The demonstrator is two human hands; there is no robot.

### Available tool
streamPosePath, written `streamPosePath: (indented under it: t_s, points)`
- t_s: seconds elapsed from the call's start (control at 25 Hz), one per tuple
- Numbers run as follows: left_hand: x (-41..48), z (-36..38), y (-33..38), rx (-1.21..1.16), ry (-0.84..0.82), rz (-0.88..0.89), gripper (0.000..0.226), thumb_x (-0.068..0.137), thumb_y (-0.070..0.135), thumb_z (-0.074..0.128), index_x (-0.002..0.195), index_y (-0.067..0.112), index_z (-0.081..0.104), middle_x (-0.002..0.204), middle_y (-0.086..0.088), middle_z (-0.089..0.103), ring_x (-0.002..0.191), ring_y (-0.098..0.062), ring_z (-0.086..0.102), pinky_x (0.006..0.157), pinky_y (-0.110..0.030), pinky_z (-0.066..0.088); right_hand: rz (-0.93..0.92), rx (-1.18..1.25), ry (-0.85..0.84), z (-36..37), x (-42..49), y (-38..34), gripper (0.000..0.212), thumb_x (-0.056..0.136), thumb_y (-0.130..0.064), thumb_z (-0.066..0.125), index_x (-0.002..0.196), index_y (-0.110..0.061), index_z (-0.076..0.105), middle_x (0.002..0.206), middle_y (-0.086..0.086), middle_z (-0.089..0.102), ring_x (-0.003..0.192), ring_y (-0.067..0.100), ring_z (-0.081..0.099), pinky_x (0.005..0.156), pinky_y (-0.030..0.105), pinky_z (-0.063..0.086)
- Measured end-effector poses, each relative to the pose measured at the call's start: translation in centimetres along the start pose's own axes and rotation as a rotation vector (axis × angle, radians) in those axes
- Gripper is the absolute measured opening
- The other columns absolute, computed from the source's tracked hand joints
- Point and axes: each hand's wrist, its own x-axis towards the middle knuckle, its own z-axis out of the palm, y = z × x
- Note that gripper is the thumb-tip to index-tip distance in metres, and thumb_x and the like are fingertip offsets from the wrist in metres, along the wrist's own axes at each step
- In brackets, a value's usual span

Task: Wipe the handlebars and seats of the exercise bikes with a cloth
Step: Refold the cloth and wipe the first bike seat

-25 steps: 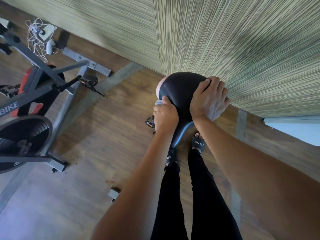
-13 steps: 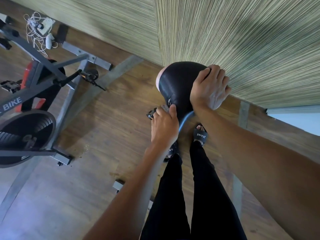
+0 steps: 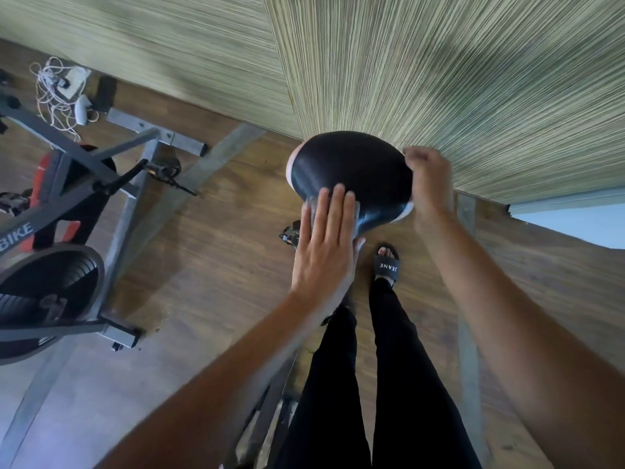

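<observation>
The black bike seat [image 3: 351, 164] stands in front of me, close to the striped wall. My left hand [image 3: 324, 252] lies flat on the seat's near left part with its fingers straight. It presses a pale grey cloth [image 3: 311, 206] against the seat, and only the cloth's edges show beside the fingers. My right hand [image 3: 429, 184] grips the seat's right edge, fingers curled round the rim. This bike's handlebars are out of view.
A second exercise bike [image 3: 61, 198] with a dark flywheel [image 3: 50, 289] stands at the left on the wooden floor. White cables and a power strip [image 3: 64, 86] lie by the wall behind it. A pedal [image 3: 291, 233] and my sandalled foot [image 3: 387, 265] are below the seat.
My left hand slid down the seat's left side toward its nose, then opened flat over the cloth. My right hand shifted from the seat's top to its right edge.
</observation>
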Motion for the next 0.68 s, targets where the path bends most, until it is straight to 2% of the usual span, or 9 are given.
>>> streamPosePath:
  t_s: [0.08,0.16,0.24,0.36,0.44,0.52,0.6,0.68]
  points:
    - [3.9,0.0,-0.6,-0.004,-0.018,0.056,0.06,0.106,0.038,0.032,0.153,0.0,0.026,0.161,-0.019,0.026,0.151,-0.034,0.02,0.121,-0.052,0.021,0.049,0.05,0.009,-0.8,-0.1,1.1,0.018,0.093,-0.021,0.055,0.098,-0.028,0.071,0.106,-0.005,0.072,0.104,0.012,0.065,0.096,0.038,0.053]
    - [8.0,-0.1,-1.2,-0.034,-0.049,0.062,0.06,0.106,0.039,0.028,0.153,0.002,0.028,0.161,-0.017,0.028,0.151,-0.033,0.02,0.123,-0.05,0.016,0.074,0.125,-0.024,-0.9,-0.4,1.6,0.013,0.098,-0.023,0.057,0.103,-0.025,0.069,0.102,-0.005,0.07,0.097,0.01,0.066,0.082,0.028,0.052]
    - [11.7,-0.2,-1.8,-0.067,-0.073,0.04,0.058,0.105,0.042,0.025,0.149,0.005,0.037,0.155,-0.014,0.04,0.147,-0.032,0.029,0.123,-0.048,0.016,0.074,0.15,-0.056,-0.8,-0.4,1.4,0.01,0.1,-0.023,0.055,0.102,-0.026,0.065,0.1,-0.007,0.068,0.095,0.009,0.063,0.077,0.022,0.049]
    - [15.6,-0.9,-1.5,-0.031,-0.124,-0.038,0.046,0.104,0.04,0.028,0.122,0.009,0.058,0.123,-0.01,0.063,0.119,-0.029,0.054,0.109,-0.043,0.034,0.061,0.129,-0.116,-0.6,-0.3,1.3,0.015,0.105,-0.024,0.045,0.111,-0.023,0.059,0.102,-0.005,0.062,0.094,0.01,0.06,0.08,0.024,0.049]
    - [18.1,-1.9,-1.0,-0.011,-0.272,-0.123,0.046,0.104,0.037,0.027,0.11,0.008,0.062,0.109,-0.01,0.066,0.103,-0.03,0.058,0.093,-0.042,0.039,0.024,0.096,-0.144,-0.4,-0.5,1.4,0.017,0.107,-0.025,0.039,0.111,-0.022,0.055,0.098,-0.003,0.057,0.09,0.01,0.055,0.08,0.027,0.047]
    - [20.2,-2.7,-0.6,-0.051,-0.437,-0.219,0.04,0.102,0.034,0.03,0.101,0.009,0.061,0.097,-0.009,0.059,0.092,-0.029,0.053,0.079,-0.038,0.036,-0.014,0.081,-0.136,-0.2,-0.4,1.8,0.018,0.108,-0.026,0.036,0.111,-0.021,0.053,0.099,-0.001,0.054,0.092,0.012,0.052,0.088,0.035,0.048]
    - [20.6,-2.9,-0.6,-0.052,-0.479,-0.243,0.035,0.101,0.033,0.031,0.098,0.011,0.058,0.095,-0.008,0.055,0.092,-0.029,0.051,0.078,-0.038,0.033,-0.031,0.066,-0.124,-0.1,-0.2,2.0,0.02,0.107,-0.027,0.035,0.113,-0.021,0.054,0.101,0.002,0.055,0.093,0.014,0.052,0.095,0.043,0.048]
    - [18.2,-2.1,-0.8,-0.007,-0.298,-0.106,0.047,0.102,0.036,0.024,0.108,0.008,0.062,0.107,-0.01,0.064,0.106,-0.032,0.056,0.089,-0.042,0.038,-0.03,0.055,-0.125,0.0,-0.3,2.2,0.022,0.107,-0.029,0.036,0.114,-0.02,0.055,0.101,0.002,0.057,0.094,0.015,0.054,0.097,0.046,0.047]
